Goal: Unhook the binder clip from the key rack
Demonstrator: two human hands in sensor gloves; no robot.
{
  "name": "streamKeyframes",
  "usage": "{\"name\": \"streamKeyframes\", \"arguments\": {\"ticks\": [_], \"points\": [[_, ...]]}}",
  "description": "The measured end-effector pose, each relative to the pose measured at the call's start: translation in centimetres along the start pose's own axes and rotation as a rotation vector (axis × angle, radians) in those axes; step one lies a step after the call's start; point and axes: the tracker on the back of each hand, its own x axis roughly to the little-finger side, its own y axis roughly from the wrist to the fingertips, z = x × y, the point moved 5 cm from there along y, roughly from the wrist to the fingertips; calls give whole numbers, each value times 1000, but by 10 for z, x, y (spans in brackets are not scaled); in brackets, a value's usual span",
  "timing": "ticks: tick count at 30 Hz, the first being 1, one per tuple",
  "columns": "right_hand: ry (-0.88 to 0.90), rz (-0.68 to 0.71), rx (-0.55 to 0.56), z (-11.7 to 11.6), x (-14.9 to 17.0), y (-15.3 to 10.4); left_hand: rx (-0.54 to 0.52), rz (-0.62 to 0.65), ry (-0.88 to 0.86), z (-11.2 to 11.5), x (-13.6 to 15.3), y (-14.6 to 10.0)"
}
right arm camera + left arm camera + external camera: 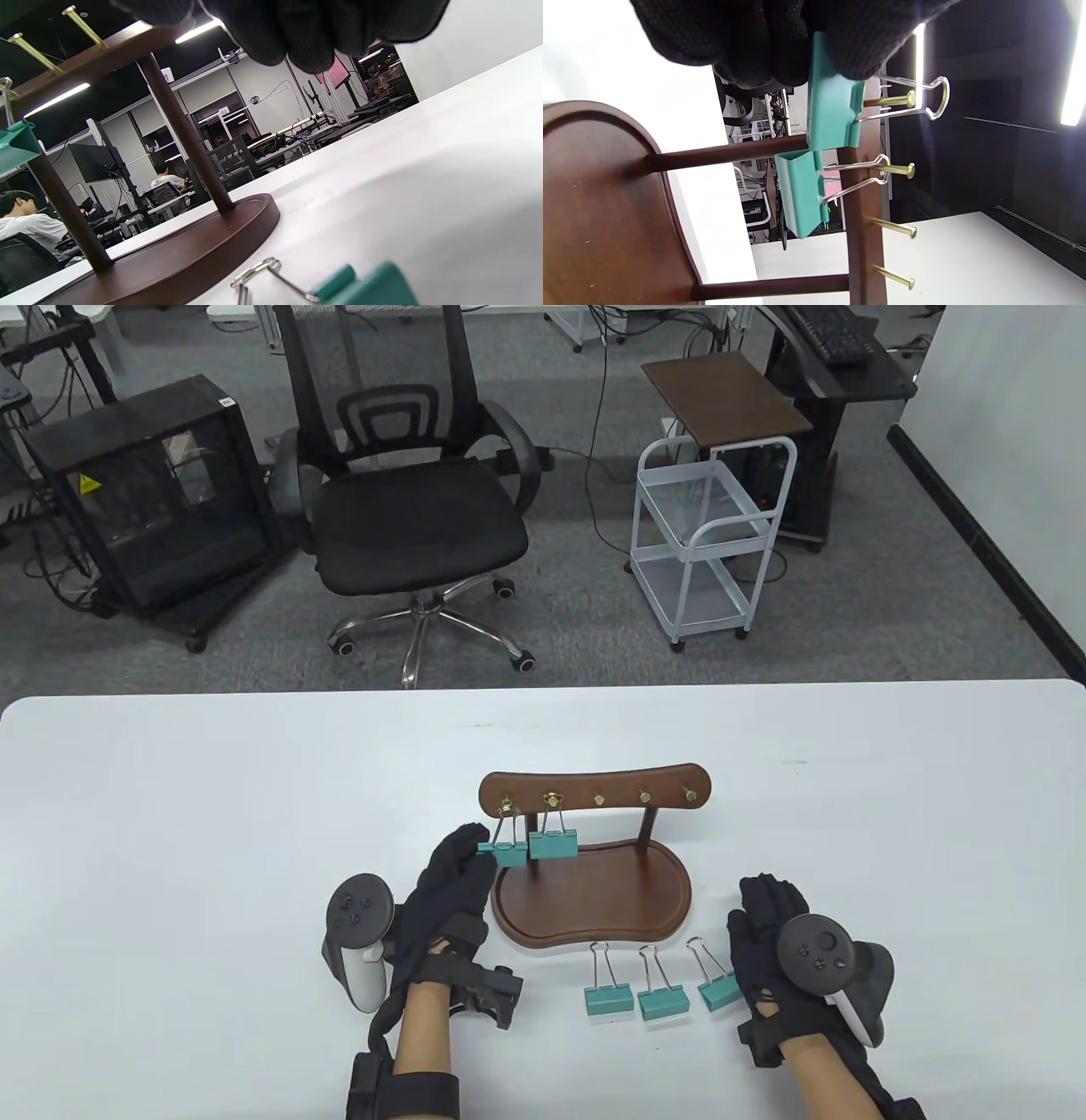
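A brown wooden key rack (594, 793) with brass pegs stands on its tray base (594, 899) at the table's middle. Two teal binder clips hang from its two leftmost pegs. My left hand (462, 857) pinches the leftmost clip (502, 853); in the left wrist view my fingers (780, 38) grip the teal body (831, 114), its wire loop still around the peg (895, 101). The second clip (553, 843) hangs free, also in the left wrist view (801, 195). My right hand (768, 916) rests flat on the table right of the rack, holding nothing.
Three loose teal binder clips (649, 997) lie on the table in front of the rack base, the rightmost (719, 988) beside my right hand. An office chair (407, 500) and a white cart (704, 534) stand beyond the table's far edge.
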Motion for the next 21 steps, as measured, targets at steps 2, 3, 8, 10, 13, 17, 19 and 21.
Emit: {"name": "streamKeyframes", "arguments": {"ticks": [2,3,8,10,13,17,19,21], "points": [[-3,7,1,0,-2,0,4,11,14,-2,-4,-5],[-5,9,2,0,-2,1,8,13,18,-2,-6,-7],[-11,18,2,-1,-4,1,10,25,37,-14,-14,-24],[-13,20,4,-1,-4,1,9,24,44,-18,-15,-30],[-22,25,13,0,-5,1,8,20,55,-22,-11,-37],[-32,32,17,0,-6,1,3,8,65,-25,-4,-40],[-40,32,15,0,-6,1,-7,5,102,-27,-3,-41],[-43,34,11,-1,-6,1,-14,5,131,-28,-3,-41]]}}
